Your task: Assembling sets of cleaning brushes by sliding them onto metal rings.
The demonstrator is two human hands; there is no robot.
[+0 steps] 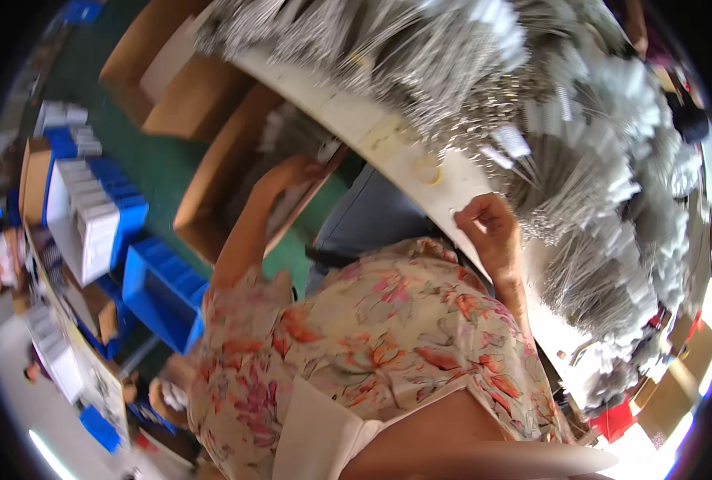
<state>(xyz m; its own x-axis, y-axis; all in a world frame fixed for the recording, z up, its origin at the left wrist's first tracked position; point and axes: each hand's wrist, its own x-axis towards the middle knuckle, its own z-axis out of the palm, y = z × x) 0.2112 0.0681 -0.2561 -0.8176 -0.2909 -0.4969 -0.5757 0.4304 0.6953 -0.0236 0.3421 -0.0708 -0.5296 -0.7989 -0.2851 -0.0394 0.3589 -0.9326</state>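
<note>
My left hand (296,172) reaches over an open cardboard box (200,196) beside the table. Its fingers are smeared by motion, so what they hold, if anything, does not show. Inside that box lies a greyish-white heap of wires (284,136), blurred. My right hand (492,232) hovers at the near edge of the white table (380,140), its fingers curled in toward the thumb; anything between them is too small to make out. Beyond it, large bundles of thin grey wires (556,176) with shiny metal tips cover the table. A yellow ring (429,170), perhaps tape, lies near the edge.
Another open cardboard box (188,100) stands on the green floor (92,72) farther off. To the left are blue bins (164,292) and stacked white trays (84,212). Other people (4,260) are at the far left. A red thing (612,420) is at the lower right.
</note>
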